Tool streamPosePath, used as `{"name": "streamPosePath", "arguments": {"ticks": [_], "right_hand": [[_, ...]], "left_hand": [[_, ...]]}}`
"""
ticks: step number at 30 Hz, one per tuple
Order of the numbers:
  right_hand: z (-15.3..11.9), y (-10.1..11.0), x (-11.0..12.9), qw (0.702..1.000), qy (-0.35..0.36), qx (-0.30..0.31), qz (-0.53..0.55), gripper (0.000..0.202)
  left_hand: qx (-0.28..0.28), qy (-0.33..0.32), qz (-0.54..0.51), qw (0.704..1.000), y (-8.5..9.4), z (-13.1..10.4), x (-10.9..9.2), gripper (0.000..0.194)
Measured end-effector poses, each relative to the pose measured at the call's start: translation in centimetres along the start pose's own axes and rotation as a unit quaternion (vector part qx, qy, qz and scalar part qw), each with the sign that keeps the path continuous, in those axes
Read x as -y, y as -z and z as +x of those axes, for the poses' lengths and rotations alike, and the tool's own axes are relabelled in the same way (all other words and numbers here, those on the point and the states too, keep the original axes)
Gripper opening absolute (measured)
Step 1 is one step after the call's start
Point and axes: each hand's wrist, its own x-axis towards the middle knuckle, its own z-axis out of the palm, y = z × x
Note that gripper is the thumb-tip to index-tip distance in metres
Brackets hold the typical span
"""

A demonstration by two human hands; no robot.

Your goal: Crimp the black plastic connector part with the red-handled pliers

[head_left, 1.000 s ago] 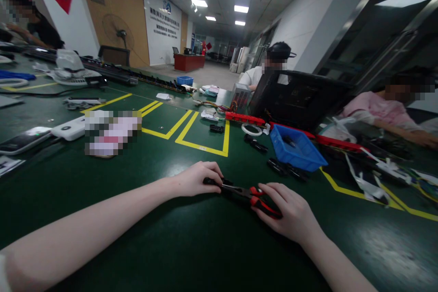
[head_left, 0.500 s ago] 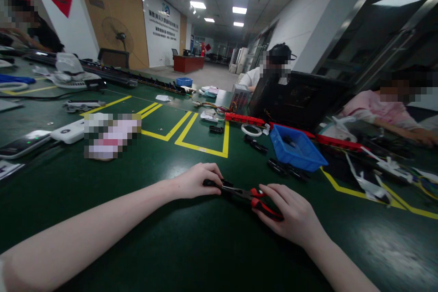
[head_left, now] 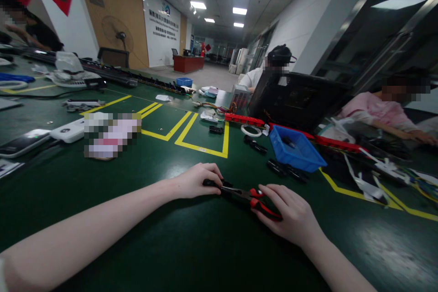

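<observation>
My right hand is closed around the red and black handles of a pair of needle-nose pliers. The pliers' slim jaws point left and reach a small black part that my left hand pinches between thumb and fingers. The fingers cover much of this part, and I cannot tell its kind or whether the jaws grip it. Both hands are low over the green table, close to each other. Beyond them, more black parts lie on the table beside a blue bin.
Yellow tape marks boxes on the table. A white tape ring, a red strip and a large black panel stand farther back. A pink phone-like item and white devices lie left. Other people sit across the table and at both sides.
My hands and the pliers stay almost in place; the right hand has shifted very slightly left. At the far left, another person has raised an arm toward the head.
</observation>
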Motion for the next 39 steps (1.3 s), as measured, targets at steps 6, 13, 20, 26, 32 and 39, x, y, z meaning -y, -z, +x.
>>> {"name": "streamPosePath", "arguments": {"ticks": [6,13,20,26,32,39], "right_hand": [[-0.1,-0.05,-0.08,1.0,-0.004,0.003,0.01,0.041],[0.13,-0.19,0.34,1.0,-0.018,0.004,0.005,0.04],[-0.01,-0.04,0.11,1.0,-0.011,-0.005,-0.014,0.041],[0.05,-0.19,0.12,1.0,-0.013,-0.004,-0.006,0.04],[0.14,-0.31,0.31,0.999,-0.031,0.022,0.036,0.039],[0.08,-0.11,-0.07,0.995,-0.05,0.056,0.065,0.035]], "left_hand": [[0.002,0.002,-0.002,1.0,0.06,-0.03,-0.01,0.015],[0.005,0.013,-0.004,1.0,0.11,-0.04,-0.1,0.013],[0.003,0.004,-0.006,1.0,0.05,-0.04,-0.18,0.014],[0.003,0.006,-0.005,1.0,0.15,-0.03,-0.3,0.013],[0.003,0.004,0.002,1.0,0.15,-0.09,-0.32,0.013],[0.005,0.003,0.001,1.0,0.19,-0.02,-0.31,0.012]]}}
